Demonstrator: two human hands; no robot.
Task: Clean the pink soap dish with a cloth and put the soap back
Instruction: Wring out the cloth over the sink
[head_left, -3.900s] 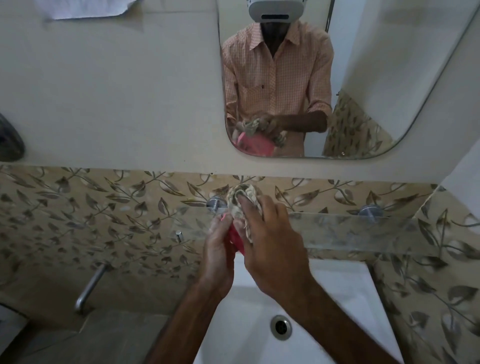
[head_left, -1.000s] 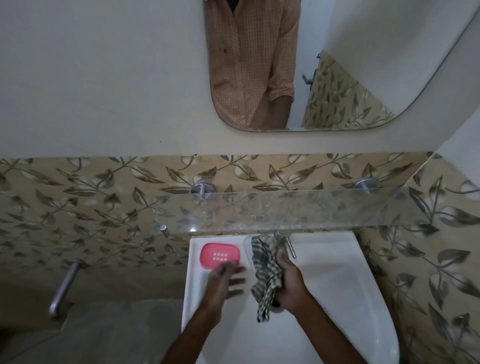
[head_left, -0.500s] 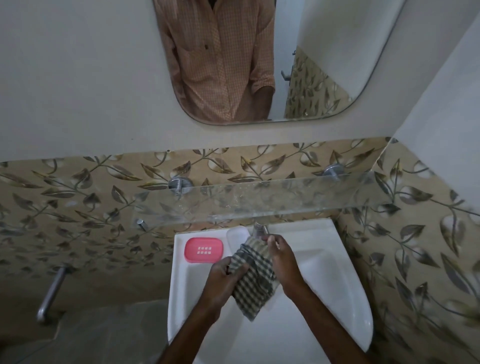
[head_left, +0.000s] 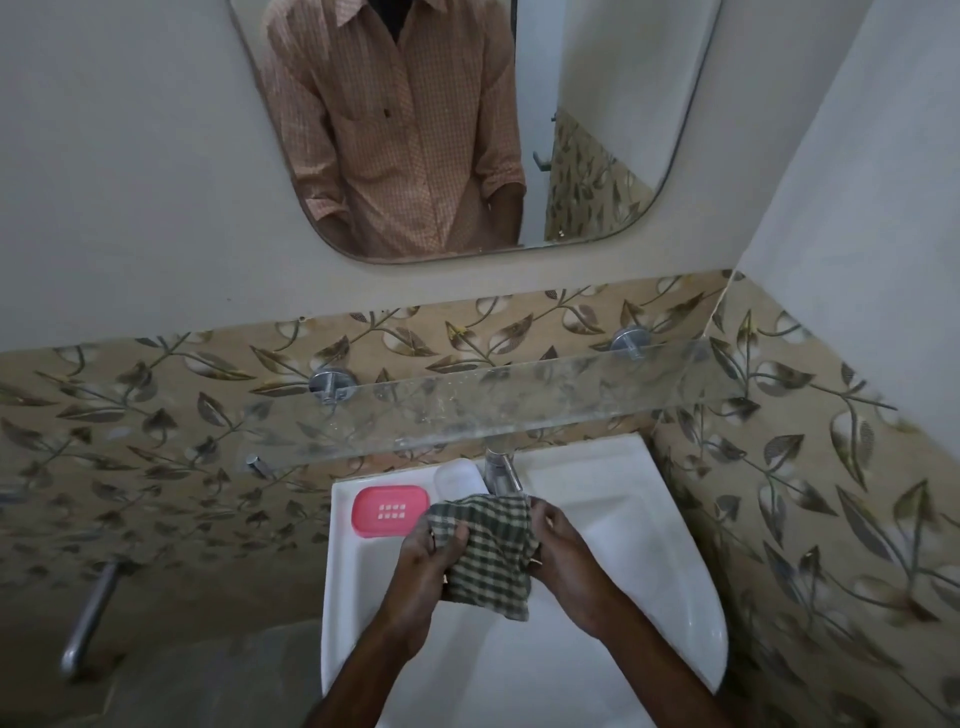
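Both hands, left (head_left: 422, 564) and right (head_left: 563, 564), grip the cloth (head_left: 488, 551) over the sink (head_left: 670, 545); dish (head_left: 389, 510) at its 10 o'clock.

The cloth (head_left: 488, 558) covers the fingers of the left hand (head_left: 422, 569); both forearms run off the edge at six o'clock, the mirror (head_left: 597, 93) at twelve o'clock.
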